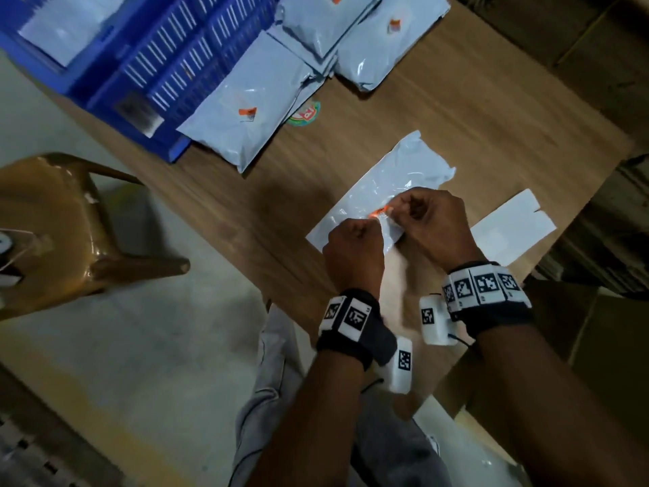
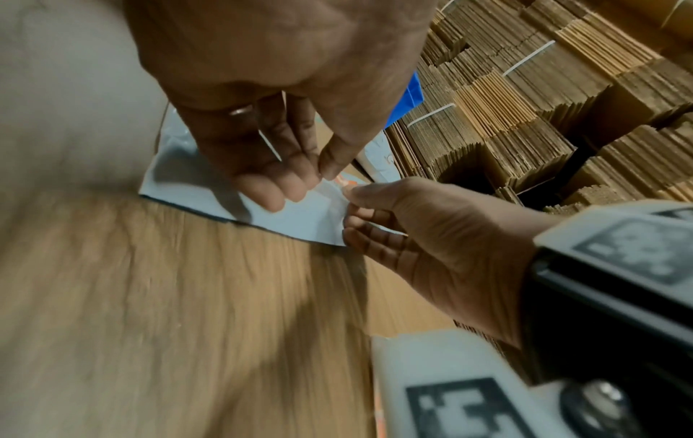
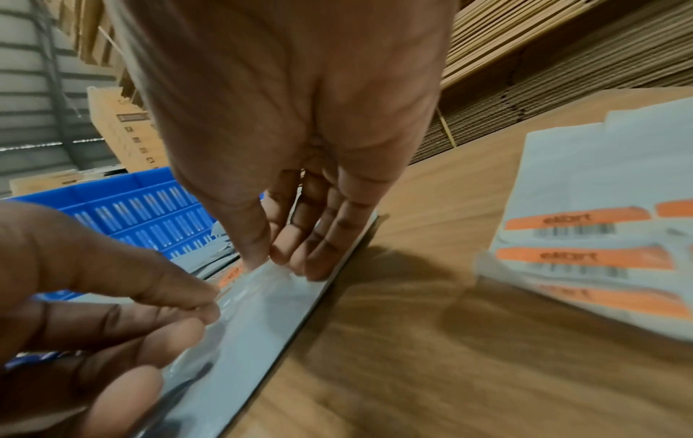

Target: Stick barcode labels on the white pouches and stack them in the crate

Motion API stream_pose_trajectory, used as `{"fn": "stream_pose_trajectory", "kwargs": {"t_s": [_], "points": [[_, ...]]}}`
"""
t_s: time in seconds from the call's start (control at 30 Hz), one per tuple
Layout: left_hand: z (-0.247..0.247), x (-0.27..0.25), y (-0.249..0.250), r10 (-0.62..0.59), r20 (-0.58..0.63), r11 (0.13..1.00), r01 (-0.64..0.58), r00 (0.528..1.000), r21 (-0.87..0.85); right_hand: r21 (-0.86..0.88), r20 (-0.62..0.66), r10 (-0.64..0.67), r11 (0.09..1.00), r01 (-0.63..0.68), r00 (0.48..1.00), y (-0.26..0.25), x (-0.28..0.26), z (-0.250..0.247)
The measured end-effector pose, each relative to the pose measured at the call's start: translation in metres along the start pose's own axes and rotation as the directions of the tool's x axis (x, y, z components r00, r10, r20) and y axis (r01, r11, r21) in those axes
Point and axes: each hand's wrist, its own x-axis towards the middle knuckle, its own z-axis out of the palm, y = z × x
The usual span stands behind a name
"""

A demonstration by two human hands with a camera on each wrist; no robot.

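A white pouch [image 1: 404, 170] lies flat on the wooden table [image 1: 456, 110] in front of me. Over its near half, both hands hold a small orange barcode label [image 1: 378, 213]. My left hand [image 1: 365, 233] pinches one end between thumb and fingertip [image 2: 330, 169]. The other end is pinched by my right hand [image 1: 407, 209], whose fingertips [image 3: 285, 260] are down at the pouch [image 3: 240, 326]. I cannot tell whether the label [image 2: 343, 181] touches the pouch [image 2: 300, 216]. The blue crate [image 1: 158, 65] stands at the far left with a pouch inside.
A label sheet [image 1: 512, 226] with orange barcode stickers [image 3: 585, 255] lies right of the pouch. Labelled pouches [image 1: 246, 114] are heaped against the crate [image 3: 150, 213] and behind it. A brown plastic stool [image 1: 59, 223] stands left; stacked flat cardboard [image 2: 544, 103] lines the right.
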Motion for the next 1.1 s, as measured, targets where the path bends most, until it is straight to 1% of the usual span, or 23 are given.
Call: {"fn": "stream_pose_trajectory", "kwargs": {"t_s": [0.1,0.3,0.37,0.53,0.67,0.83,1.1], "points": [[0.000,-0.001,0.003,0.017,-0.028,1.000,-0.017,0.999,0.019,-0.091,0.013,-0.013,0.996,0.014,1.000,0.000,0.006,0.001],[-0.001,0.001,0.003,-0.027,-0.034,1.000,0.026,0.999,-0.013,-0.165,0.037,-0.023,0.986,0.028,0.999,-0.005,0.011,0.005],[0.001,0.003,0.001,-0.029,-0.033,1.000,0.029,0.999,0.009,-0.186,0.042,-0.023,0.982,0.030,0.999,-0.007,0.012,0.006],[0.005,0.003,-0.001,0.011,-0.063,0.997,-0.006,0.998,0.079,-0.224,0.050,-0.038,0.973,0.049,0.998,-0.007,0.014,0.007],[0.007,0.002,-0.002,0.027,-0.089,0.993,-0.016,0.996,0.121,-0.228,0.040,-0.041,0.972,0.049,0.998,-0.004,0.015,0.010],[0.007,0.006,-0.004,0.056,-0.105,0.982,-0.035,0.993,0.187,-0.207,0.014,-0.012,0.978,0.014,1.000,-0.001,0.018,0.012],[0.002,0.008,-0.004,0.038,-0.069,0.991,-0.029,0.997,0.128,-0.192,0.007,0.006,0.981,-0.004,1.000,-0.001,0.018,0.009]]}}
